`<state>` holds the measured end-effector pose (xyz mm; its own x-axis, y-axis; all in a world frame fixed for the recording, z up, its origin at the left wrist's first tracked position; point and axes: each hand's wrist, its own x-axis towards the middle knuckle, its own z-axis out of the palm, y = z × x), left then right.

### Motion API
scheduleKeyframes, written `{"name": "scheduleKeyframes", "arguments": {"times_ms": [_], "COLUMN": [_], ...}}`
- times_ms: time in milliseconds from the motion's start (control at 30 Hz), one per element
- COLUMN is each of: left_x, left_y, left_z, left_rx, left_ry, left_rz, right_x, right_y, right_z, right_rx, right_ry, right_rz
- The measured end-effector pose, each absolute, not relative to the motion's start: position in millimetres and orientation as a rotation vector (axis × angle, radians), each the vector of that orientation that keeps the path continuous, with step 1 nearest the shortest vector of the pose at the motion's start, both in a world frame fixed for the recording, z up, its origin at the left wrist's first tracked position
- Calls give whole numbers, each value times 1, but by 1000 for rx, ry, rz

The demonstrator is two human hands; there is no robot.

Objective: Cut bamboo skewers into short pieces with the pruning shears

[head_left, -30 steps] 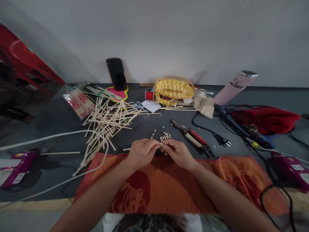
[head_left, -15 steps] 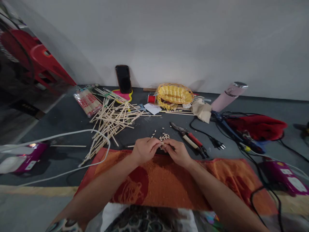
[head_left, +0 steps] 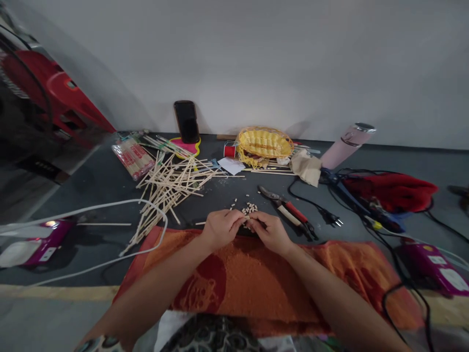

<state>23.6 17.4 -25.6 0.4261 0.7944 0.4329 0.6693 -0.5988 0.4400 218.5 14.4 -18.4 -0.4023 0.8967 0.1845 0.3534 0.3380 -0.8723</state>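
Note:
My left hand and my right hand meet at their fingertips over the near edge of the orange towel. Both are closed in a pinch on a small pale wooden piece, mostly covered by the fingers. Just beyond lie several short cut wooden pieces on the dark tabletop. To the right of my right hand rests a pair of pruning shears with red and white handles. A loose pile of thin wooden sticks spreads out to the left.
At the back stand a phone, a yellow woven basket, a red thread spool and a leaning pink flask. A white cable loops at left. A black plug, red cloth and purple power strips lie right.
Both hands stay nearly in place, still pinching at the fingertips. The pale piece between them shows slightly more. The view has shifted a little.

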Motion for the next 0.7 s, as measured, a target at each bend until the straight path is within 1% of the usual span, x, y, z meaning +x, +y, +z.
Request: {"name": "scheduleKeyframes", "arguments": {"times_ms": [333,700], "left_x": [24,5], "left_y": [16,23], "left_z": [-27,-30], "left_rx": [2438,2470], "left_ry": [1264,1219], "left_rz": [892,996], "right_x": [218,201], "right_y": [13,18], "right_z": [-25,-21], "right_rx": [-1071,-1030], "right_ry": [-1844,-1811], "right_rz": [1101,1166]}}
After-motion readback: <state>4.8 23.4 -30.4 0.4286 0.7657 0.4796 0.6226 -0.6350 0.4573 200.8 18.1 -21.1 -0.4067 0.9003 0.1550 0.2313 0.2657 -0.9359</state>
